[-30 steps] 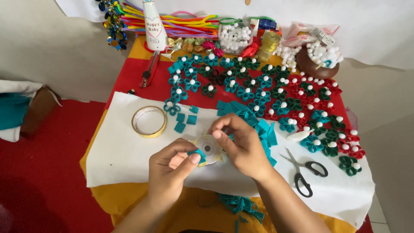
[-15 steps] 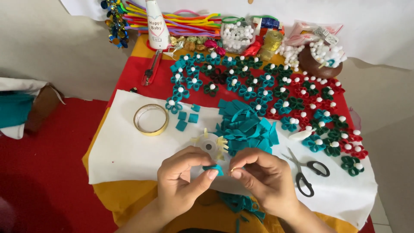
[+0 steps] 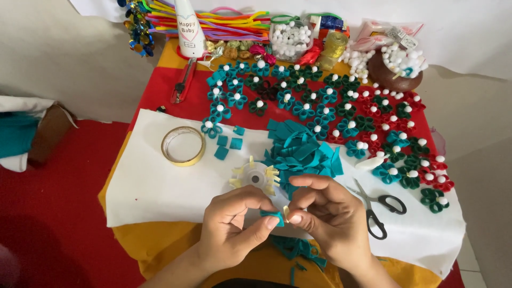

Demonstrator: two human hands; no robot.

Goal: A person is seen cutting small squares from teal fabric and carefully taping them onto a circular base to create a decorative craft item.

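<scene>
My left hand (image 3: 234,226) and my right hand (image 3: 325,216) meet near the front edge of the white sheet (image 3: 154,186). Both pinch a small teal felt square (image 3: 273,215) between thumbs and fingertips. A small yellowish strip shows at my right thumb tip. Just beyond the hands lies a clear round disc (image 3: 256,176) with pale yellow pieces stuck around its rim. A heap of cut teal felt squares (image 3: 301,152) sits to the right of the disc.
A roll of tape (image 3: 183,145) lies at left, black-handled scissors (image 3: 376,205) at right. Several teal, green and red felt flowers with white bead centres (image 3: 320,106) cover the red cloth. A white bottle (image 3: 189,26), pipe cleaners, a bead jar (image 3: 290,37) and a brown bowl (image 3: 397,72) stand behind.
My hands drew back from the disc toward me, carrying a teal felt square. The disc now lies uncovered on the sheet.
</scene>
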